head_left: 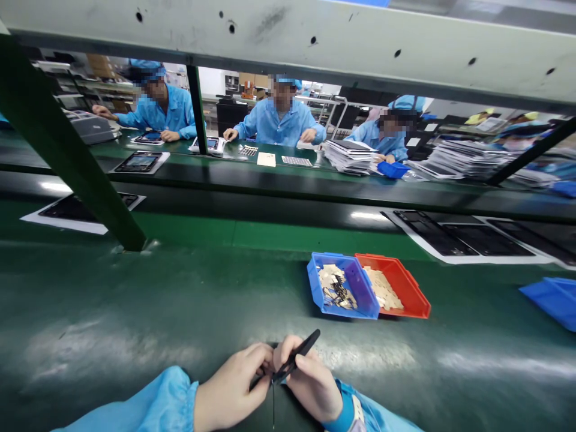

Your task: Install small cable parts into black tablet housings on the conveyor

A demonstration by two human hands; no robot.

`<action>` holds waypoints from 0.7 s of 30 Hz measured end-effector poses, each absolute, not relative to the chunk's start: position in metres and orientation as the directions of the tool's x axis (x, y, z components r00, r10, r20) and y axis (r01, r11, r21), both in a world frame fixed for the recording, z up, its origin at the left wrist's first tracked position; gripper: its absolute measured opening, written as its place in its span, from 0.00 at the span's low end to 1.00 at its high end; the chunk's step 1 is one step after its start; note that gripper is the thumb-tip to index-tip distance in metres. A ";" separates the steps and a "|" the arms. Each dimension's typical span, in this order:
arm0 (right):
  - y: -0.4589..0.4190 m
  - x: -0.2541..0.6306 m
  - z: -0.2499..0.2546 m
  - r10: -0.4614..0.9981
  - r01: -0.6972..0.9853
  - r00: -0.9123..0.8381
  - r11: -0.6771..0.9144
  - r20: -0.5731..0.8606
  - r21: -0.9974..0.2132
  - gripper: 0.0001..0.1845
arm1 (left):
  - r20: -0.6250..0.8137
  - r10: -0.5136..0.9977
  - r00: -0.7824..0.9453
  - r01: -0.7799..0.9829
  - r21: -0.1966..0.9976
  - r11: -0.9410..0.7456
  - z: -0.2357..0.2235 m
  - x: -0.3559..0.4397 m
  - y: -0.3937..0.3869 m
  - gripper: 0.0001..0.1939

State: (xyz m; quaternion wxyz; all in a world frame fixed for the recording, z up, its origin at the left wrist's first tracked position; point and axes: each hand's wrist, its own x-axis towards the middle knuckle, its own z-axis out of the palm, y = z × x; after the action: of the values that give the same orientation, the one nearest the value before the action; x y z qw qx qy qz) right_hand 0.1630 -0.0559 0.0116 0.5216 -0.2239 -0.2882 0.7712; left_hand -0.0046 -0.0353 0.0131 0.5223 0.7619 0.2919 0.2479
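My right hand (310,381) is closed around black tweezers (303,350), which slant from upper right down to the fingers of my left hand. My left hand (238,384) is pinched shut, its fingertips meeting those of the right. From between the hands a thin black wire (273,408) hangs down; its upper end is hidden by the fingers. Just beyond the hands stands a blue bin (366,306) of small pale pieces and black wires (337,293). Beside it, touching, is a red bin (416,300) with pale flat pieces (382,288).
Device panels on white sheets lie at the left (72,210) and right (486,240). A green post (90,162) rises at left, under a pale overhead beam (288,36). Another blue bin (555,300) sits far right. Several people in blue work across the line near stacked sheets (351,156).
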 end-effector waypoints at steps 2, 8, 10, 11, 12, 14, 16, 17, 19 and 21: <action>-0.056 0.163 0.012 0.935 -0.677 -0.352 -0.290 -0.048 -0.676 0.10 | 0.077 0.706 0.704 0.183 0.941 -0.285 0.012 -0.005 -0.036 0.13; -0.057 0.163 0.012 0.934 -0.669 -0.352 -0.294 -0.057 -0.683 0.10 | 0.078 0.708 0.702 0.192 0.937 -0.293 0.013 -0.005 -0.037 0.13; -0.057 0.163 0.012 0.934 -0.665 -0.352 -0.297 -0.063 -0.685 0.11 | 0.082 0.708 0.701 0.190 0.936 -0.297 0.013 -0.005 -0.036 0.13; -0.057 0.163 0.012 0.934 -0.665 -0.353 -0.297 -0.063 -0.685 0.11 | 0.083 0.709 0.701 0.190 0.936 -0.298 0.014 -0.005 -0.036 0.13; -0.056 0.163 0.012 0.933 -0.665 -0.354 -0.297 -0.061 -0.686 0.11 | 0.084 0.708 0.701 0.190 0.935 -0.299 0.014 -0.005 -0.036 0.13; -0.056 0.163 0.012 0.933 -0.665 -0.355 -0.295 -0.057 -0.686 0.11 | 0.082 0.709 0.701 0.192 0.935 -0.299 0.014 -0.006 -0.036 0.13; -0.056 0.163 0.012 0.933 -0.664 -0.355 -0.294 -0.057 -0.687 0.11 | 0.079 0.711 0.699 0.196 0.935 -0.296 0.014 -0.006 -0.036 0.13; -0.056 0.163 0.012 0.933 -0.664 -0.355 -0.296 -0.058 -0.687 0.11 | 0.078 0.711 0.699 0.196 0.935 -0.296 0.014 -0.006 -0.036 0.12; -0.056 0.163 0.011 0.932 -0.663 -0.358 -0.299 -0.061 -0.686 0.11 | 0.076 0.711 0.699 0.196 0.936 -0.293 0.014 -0.005 -0.037 0.11; -0.056 0.163 0.012 0.932 -0.661 -0.357 -0.301 -0.065 -0.687 0.11 | 0.076 0.711 0.699 0.196 0.936 -0.292 0.013 -0.005 -0.037 0.11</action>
State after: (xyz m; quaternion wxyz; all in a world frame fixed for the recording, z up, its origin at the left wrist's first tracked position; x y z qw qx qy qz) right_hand 0.1631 -0.0561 0.0116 0.5162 -0.2351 -0.2880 0.7716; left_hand -0.0049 -0.0366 0.0134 0.5158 0.7638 0.2968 0.2499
